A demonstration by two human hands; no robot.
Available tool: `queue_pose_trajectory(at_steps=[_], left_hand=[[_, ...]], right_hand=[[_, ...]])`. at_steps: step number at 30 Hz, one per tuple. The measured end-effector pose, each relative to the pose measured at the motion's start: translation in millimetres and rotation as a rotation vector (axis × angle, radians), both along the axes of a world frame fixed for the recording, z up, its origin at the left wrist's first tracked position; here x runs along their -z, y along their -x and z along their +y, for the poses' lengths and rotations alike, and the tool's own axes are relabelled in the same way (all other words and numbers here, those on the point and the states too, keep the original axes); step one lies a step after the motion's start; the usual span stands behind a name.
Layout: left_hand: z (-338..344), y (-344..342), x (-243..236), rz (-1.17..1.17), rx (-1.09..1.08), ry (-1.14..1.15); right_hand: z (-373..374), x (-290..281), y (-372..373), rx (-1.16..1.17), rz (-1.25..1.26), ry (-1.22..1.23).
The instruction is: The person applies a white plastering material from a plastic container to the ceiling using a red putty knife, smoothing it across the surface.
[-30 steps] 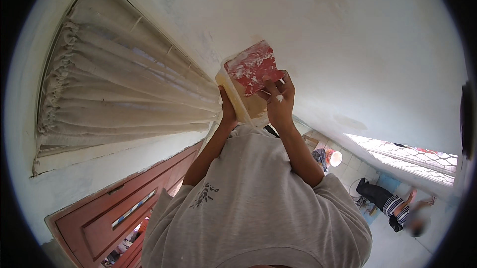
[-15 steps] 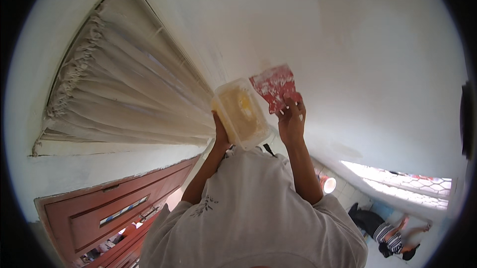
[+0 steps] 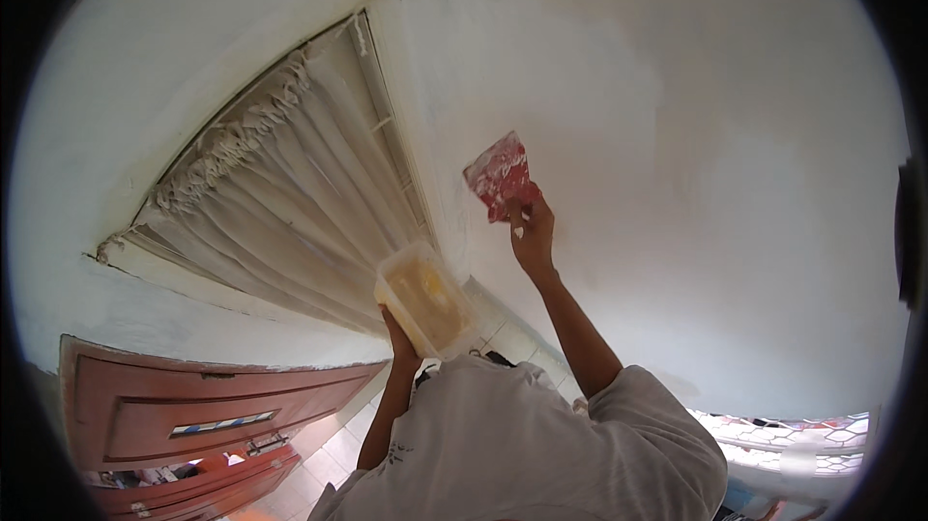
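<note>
My left hand grips a translucent rectangular plastic tub by its side, low in front of my chest. Pale paste and a yellow patch show inside the tub. Higher up and to the right, my right hand pinches a red putty scraper, a flat blade smeared with white paste. The scraper is held up at the pale wall; whether its edge touches the surface I cannot tell. A white smear marks a finger of the right hand.
On the left, a gathered beige curtain covers a window. Below it is a reddish-brown panelled door with a small glass strip. White floor tiles show beneath. At lower right sits a bright opening with a mesh pattern.
My right hand has moved the scraper left, away from above the tub. The tub sits lower and further left. The view has shifted, and the person at lower right is mostly out of sight.
</note>
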State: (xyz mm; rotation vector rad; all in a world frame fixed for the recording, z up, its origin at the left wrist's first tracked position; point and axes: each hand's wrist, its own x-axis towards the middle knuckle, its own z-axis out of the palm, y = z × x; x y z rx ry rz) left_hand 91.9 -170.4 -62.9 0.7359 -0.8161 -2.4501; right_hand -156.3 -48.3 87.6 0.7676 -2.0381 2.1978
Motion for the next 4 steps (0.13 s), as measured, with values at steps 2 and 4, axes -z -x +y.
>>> queue_pose_trajectory(at_steps=[2,4], left_hand=[[-2,-3,-1,0.083,-0.006,0.004],[-4,-1,-9,0.134,-0.005,0.041]], right_hand=[[-9,-40,18,0.053,0.203,-0.114],[-27,-73,41,0.142,0.375,-0.089]])
